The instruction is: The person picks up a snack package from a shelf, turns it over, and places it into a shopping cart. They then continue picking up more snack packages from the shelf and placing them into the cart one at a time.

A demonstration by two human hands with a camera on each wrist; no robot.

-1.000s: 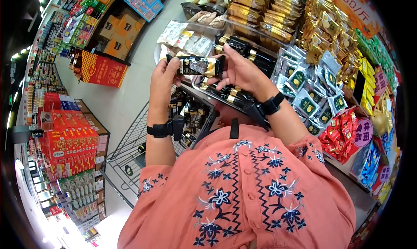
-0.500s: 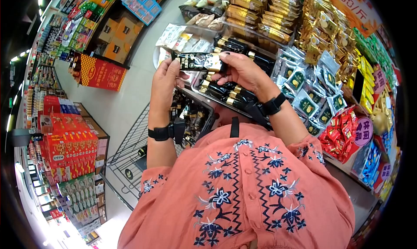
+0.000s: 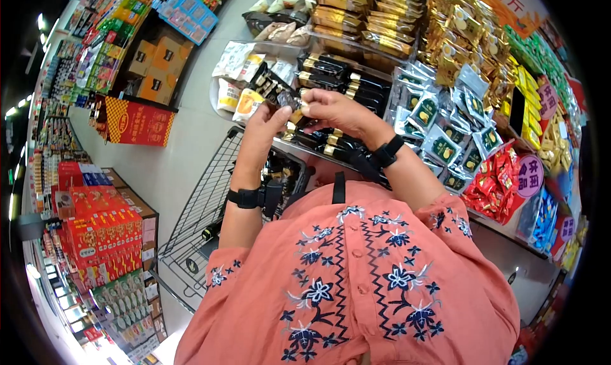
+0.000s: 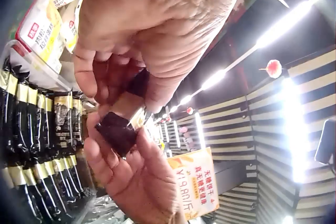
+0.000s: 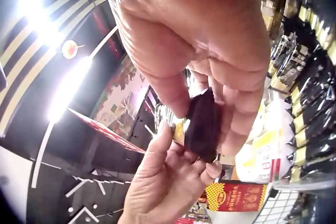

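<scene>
A salmon-pink blouse embroidered with dark blue flowers (image 3: 356,282) is seen nearest the camera, and both forearms are raised from it toward the shelves. Below the left hand (image 3: 264,133), on its wrist side, a black wire shopping trolley (image 3: 203,212) is seen with dark packets lying in its basket.

A small black-and-gold foil snack packet (image 3: 280,98) is held between the two hands, above the trolley and in front of the display. Its lower end is pinched by the left hand's thumb and curled fingers (image 4: 113,69), and the packet is tilted so that its far end points up and away from that hand. The nearer, gold-banded end is pinched by the right hand (image 3: 334,110), whose fingertips (image 5: 231,98) are closed on the dark wrapper. In both wrist views the packet is seen clamped between the two hands, which nearly touch each other.

Just beyond the hands, a tray of matching black packets with gold bands (image 3: 337,78) is seen. Further off, past the right hand, hanging silver-and-green pouches (image 3: 439,129) and gold foil packs (image 3: 471,34) are ranged; beyond the left hand, white and yellow bags (image 3: 238,78) are laid.
</scene>
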